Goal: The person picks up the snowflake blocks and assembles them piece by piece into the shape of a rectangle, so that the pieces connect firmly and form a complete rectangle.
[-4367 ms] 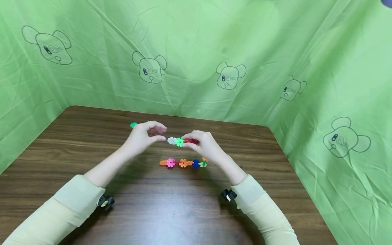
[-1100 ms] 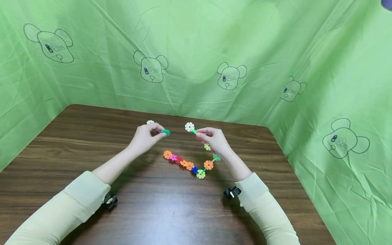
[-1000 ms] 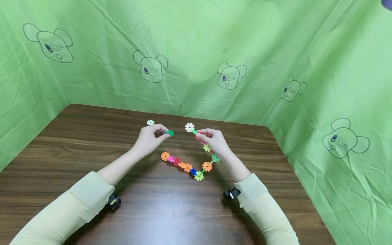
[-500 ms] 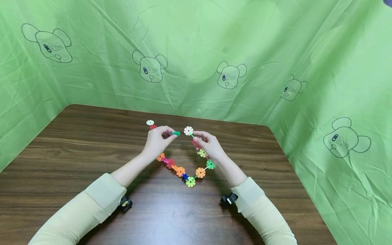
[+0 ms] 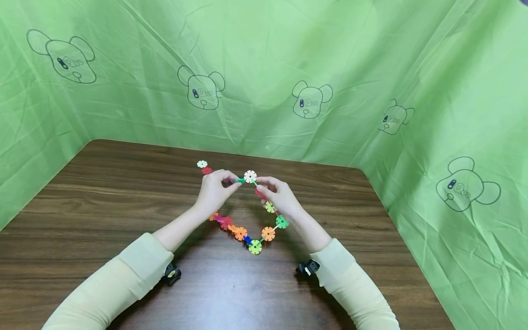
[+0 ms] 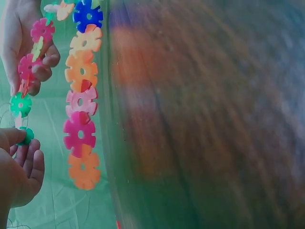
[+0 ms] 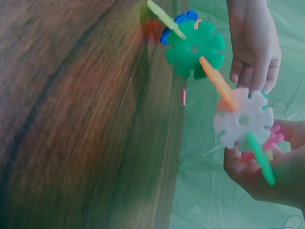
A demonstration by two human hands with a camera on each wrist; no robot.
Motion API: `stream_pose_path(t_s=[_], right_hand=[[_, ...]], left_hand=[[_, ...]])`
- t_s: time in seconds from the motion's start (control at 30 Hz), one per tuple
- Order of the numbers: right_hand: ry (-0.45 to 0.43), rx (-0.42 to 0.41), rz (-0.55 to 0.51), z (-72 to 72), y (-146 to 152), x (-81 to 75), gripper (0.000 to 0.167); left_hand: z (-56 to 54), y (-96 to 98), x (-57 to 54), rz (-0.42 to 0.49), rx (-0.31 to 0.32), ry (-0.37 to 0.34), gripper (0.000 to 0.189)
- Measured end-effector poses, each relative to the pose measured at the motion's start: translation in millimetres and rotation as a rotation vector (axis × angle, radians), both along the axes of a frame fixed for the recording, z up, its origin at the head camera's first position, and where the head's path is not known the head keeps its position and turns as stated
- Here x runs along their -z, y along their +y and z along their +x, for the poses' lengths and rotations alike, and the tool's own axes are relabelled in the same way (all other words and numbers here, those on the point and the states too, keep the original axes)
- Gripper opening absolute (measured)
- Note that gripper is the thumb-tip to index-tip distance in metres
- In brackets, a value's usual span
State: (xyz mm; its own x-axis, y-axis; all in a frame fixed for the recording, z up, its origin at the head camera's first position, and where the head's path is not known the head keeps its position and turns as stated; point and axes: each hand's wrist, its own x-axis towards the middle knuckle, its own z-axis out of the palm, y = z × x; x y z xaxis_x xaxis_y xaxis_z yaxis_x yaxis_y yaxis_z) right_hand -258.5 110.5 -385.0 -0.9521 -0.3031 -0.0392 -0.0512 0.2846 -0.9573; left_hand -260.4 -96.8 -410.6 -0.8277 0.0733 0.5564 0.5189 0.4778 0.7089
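Note:
Slotted plastic flower discs, linked edge to edge, form a long curved chain that hangs between and below the hands, its lowest disc a yellow-green one (image 5: 255, 247). My left hand (image 5: 214, 190) pinches a small green disc (image 6: 27, 136) between thumb and fingers. That disc is right at the white disc (image 5: 250, 176) on the chain's upper end. With thumb and fingertips my right hand (image 5: 280, 197) grips the chain at a red disc (image 5: 260, 193), just below that end. In the left wrist view the chain's other end, an orange disc (image 6: 84, 167), hangs free.
Behind the left hand, a loose white disc (image 5: 201, 164) and a red disc (image 5: 207, 170) lie on the dark wooden table (image 5: 123, 183). Green cloth (image 5: 255, 123) with printed bear heads encloses the table's back and sides.
The left hand, empty at first, now has the green disc and has moved right with it to the white disc. The right hand has raised the chain off the table and shifted slightly left.

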Motion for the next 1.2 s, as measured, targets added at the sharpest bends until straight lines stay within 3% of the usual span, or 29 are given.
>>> stream_pose_path(t_s=[0.3,0.47,0.63,0.97,1.2], right_hand=[[0.035,-0.033,0.019,-0.4,0,2.3,0.031],[0.044,0.020,0.040,-2.4,-1,3.6,0.029],[0.021,0.083,-0.050,-6.8,-3,4.3,0.024],[-0.078,0.067,-0.155,-9.8,-1,3.8,0.019],[-0.087,0.091,-0.169,-9.3,-4,3.8,0.013]], left_hand=[[0.4,-1.0,0.1,-0.018,0.006,0.000,0.005],[1.1,-1.2,0.6,-0.036,0.017,0.019,0.006],[1.9,0.9,0.7,-0.058,0.031,0.038,0.004],[4.1,4.1,0.3,-0.077,0.057,0.039,0.005],[6.3,4.7,-0.9,-0.085,0.059,0.044,0.008]])
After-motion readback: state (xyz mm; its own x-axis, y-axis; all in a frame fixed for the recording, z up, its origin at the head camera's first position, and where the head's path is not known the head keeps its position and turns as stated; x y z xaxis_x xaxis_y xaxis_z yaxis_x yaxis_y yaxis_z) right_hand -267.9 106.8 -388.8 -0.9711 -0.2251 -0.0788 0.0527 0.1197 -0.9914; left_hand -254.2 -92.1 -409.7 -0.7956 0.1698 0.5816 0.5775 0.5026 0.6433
